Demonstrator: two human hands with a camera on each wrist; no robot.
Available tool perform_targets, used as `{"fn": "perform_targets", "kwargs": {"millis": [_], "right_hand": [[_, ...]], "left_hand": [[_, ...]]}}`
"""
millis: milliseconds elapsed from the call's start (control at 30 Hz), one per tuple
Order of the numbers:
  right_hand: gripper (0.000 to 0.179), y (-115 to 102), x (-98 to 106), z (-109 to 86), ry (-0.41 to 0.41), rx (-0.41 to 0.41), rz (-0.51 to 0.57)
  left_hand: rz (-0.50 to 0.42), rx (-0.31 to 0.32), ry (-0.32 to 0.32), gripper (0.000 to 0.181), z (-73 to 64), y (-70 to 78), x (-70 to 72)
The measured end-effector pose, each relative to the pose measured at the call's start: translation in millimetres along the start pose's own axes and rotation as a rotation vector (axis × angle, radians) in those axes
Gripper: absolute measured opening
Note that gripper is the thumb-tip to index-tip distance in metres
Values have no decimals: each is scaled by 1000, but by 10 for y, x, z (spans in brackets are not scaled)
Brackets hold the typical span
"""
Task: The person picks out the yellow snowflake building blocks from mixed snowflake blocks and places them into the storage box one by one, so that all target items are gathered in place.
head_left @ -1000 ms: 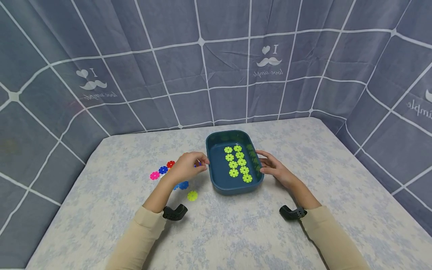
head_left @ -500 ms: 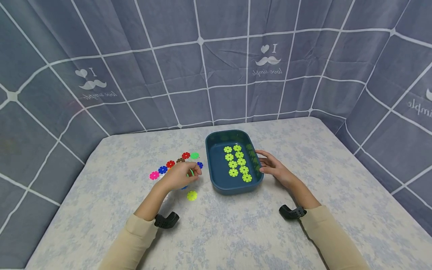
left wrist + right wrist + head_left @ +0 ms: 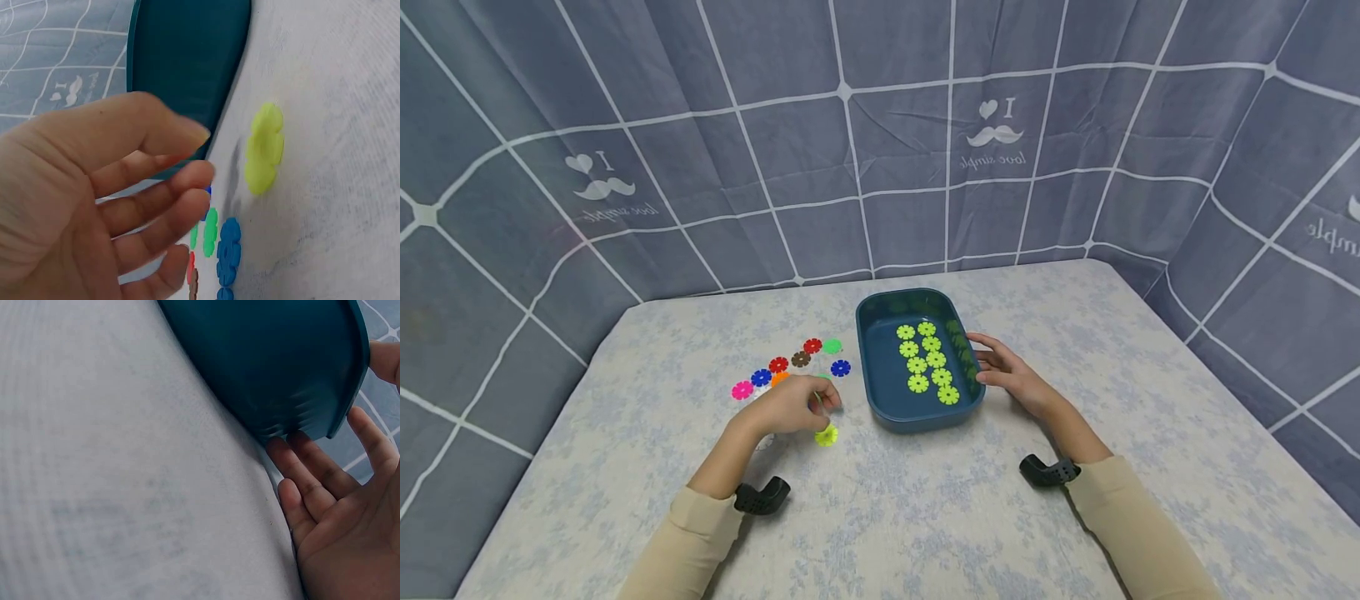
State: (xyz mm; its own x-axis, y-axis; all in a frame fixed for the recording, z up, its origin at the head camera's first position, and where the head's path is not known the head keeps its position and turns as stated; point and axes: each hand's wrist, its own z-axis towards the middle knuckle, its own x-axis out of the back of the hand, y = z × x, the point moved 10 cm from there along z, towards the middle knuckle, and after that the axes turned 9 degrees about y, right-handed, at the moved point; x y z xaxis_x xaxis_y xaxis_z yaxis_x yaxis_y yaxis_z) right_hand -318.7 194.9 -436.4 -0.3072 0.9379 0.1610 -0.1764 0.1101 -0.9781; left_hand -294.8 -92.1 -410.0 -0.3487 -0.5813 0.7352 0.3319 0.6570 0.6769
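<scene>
My left hand (image 3: 792,405) hovers beside a yellow-green notched plastic disc (image 3: 827,437) on the table. In the left wrist view, its loosely bent fingers hold nothing, and the disc (image 3: 265,150) lies just past the thumb tip. My right hand (image 3: 1017,379) rests its fingertips against the outer right wall of a dark teal tray (image 3: 886,385). The right wrist view has those fingers (image 3: 315,487) touching the tray's side, with the thumb near the rim. Several yellow-green discs (image 3: 936,359) lie flat in the tray in two rough columns.
Loose discs lie left of the tray: pink (image 3: 742,390), blue (image 3: 840,367), red (image 3: 812,345), brown (image 3: 801,359), green (image 3: 832,346) and others partly under the left hand. A grey-blue checked curtain (image 3: 902,142) hangs behind the patterned tablecloth (image 3: 910,517).
My left hand has drawn away from the tray's left wall, moving left and toward me, to the lone yellow-green disc. My right hand has stayed at the tray's right side.
</scene>
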Motion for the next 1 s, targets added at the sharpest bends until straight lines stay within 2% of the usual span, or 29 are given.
{"fn": "perform_targets", "kwargs": {"millis": [133,600,833,1000], "right_hand": [[66,-3,-8,7,-3,3,8],[67,3,-7,1,0,1,16],[66,6,-8,4,-4,6,9],[65,-6,-8,-1,-10,21,12]], "left_hand": [[6,23,-42,21,-14,-42,-38],[51,71,-108,27,-51,-132,-137],[61,29,-126,27,-63,-95,-166],[51,39,-119,29,-58,-106,-166]]}}
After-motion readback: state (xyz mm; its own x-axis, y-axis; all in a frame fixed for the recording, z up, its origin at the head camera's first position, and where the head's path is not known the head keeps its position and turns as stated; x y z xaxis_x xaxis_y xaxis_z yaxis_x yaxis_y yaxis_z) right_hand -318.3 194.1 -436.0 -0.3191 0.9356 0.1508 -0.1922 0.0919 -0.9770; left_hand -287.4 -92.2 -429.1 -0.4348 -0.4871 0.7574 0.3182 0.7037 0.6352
